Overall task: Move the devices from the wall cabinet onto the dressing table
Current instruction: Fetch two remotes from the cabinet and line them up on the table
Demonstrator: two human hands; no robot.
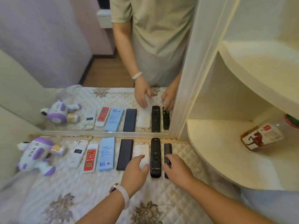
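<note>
Seven remotes; one toy

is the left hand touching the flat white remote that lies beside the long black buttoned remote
Touching. The head view shows the left hand lying over the flat white remote, fingers on its lower half, beside the long black buttoned remote.

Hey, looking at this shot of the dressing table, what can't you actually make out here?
Head view, the only one:
- White remote: its near half is hidden under the left hand.
- Slim dark remote: its lower part is covered by the right hand.
- Button labels on the black remote: too small.
- Jar on the cabinet shelf: its lid is cut off by the shelf above, label text blurred.
</note>
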